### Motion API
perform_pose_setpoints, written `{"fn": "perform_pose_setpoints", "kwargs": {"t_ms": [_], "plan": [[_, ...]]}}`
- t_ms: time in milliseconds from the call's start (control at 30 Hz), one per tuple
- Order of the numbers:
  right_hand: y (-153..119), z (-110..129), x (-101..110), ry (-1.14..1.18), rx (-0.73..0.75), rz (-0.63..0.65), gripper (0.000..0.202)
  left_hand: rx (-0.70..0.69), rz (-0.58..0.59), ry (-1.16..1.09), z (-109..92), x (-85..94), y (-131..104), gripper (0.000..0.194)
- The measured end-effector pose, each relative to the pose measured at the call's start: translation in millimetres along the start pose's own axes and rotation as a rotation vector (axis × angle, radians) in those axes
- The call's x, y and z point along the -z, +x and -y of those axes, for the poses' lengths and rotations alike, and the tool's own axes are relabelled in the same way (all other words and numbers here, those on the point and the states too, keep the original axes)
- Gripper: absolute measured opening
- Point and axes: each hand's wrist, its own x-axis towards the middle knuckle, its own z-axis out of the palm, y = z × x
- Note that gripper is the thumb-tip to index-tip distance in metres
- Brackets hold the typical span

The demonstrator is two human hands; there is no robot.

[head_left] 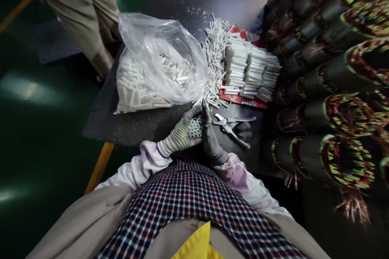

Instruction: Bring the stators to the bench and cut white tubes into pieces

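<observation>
My left hand (179, 135), in a striped glove with grey fingers, is closed around a bundle of short white tubes (195, 128), whose round open ends face me. My right hand (212, 139), in a grey glove, lies along the bundle's right side with its fingers straight and flat against it. Just beyond my fingertips spreads a loose pile of white tubes (214, 60). Cutters (226, 123) with pale handles lie spread open to the right of my right hand. Beside the handles is a dark grey object (243, 130), perhaps a glove.
A clear plastic bag (161, 64) of white tubes sits on the dark table (105, 117). Neat stacks of tubes (251, 68) lie on a red sheet (231, 98). Copper-wound motor stators (306, 119) are piled along the right. Another person's legs (82, 12) show at the far left.
</observation>
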Motion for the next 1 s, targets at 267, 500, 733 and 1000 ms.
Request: {"fn": "perform_pose_setpoints", "kwargs": {"t_ms": [267,500,733,1000], "plan": [[0,-3,-6,0.055,-0.022,-0.017,0.085,-0.132,0.088,0.169,-5,-0.3,-7,0.069],[27,-1,21,-0.127,0.063,0.028,0.065,-0.093,-0.102,0.165,-8,-3.2,-6,0.027],[98,39,29,-1.253,0.151,0.352,0.034,-0.089,-0.237,0.256,-8,10.9,-5,0.026],[49,19,28,-0.816,0.140,0.081,0.030,-0.131,-0.221,0.297,-2,9.7,-7,0.029]]}}
